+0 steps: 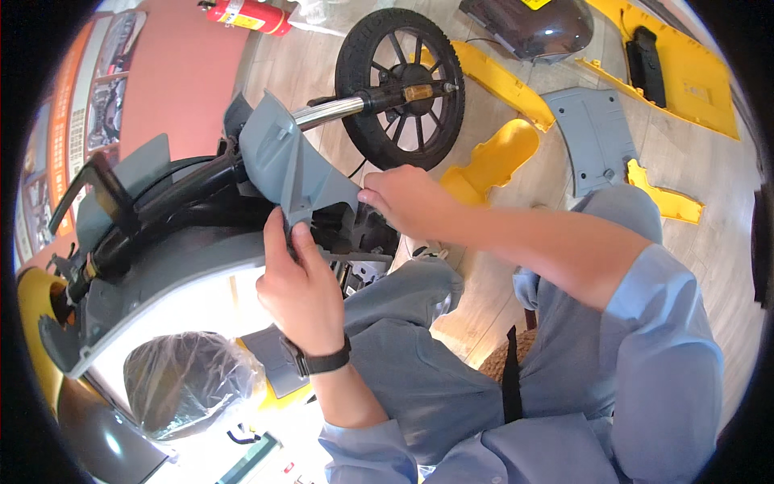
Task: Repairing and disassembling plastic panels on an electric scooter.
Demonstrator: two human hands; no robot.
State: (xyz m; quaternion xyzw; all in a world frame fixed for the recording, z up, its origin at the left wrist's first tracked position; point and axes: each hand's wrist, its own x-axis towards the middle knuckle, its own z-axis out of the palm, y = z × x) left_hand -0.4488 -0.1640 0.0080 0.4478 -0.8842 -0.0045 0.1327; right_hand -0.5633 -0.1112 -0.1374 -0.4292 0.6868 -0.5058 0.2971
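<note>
A grey plastic panel (278, 153), angled and tapering, sits against the front fork (330, 112) of a scooter lying on its side. My left hand (302, 294) pinches the panel's lower edge between thumb and forefinger. On the panel's right corner, my right hand (411, 202) is closed with its fingers bent; the exact grip is partly hidden behind the hand. Beyond the panel, the fork's shiny tube leads to a black spoked wheel (399, 89). Beneath my left hand run dark frame parts and a larger grey body panel (185, 278).
Yellow body panels (492, 161) and a grey panel (592, 137) lie on the wooden floor to the right. A dark glossy shell (528, 28) and a red fire extinguisher (246, 14) are at the back. At lower left is a plastic-wrapped dark part (189, 383).
</note>
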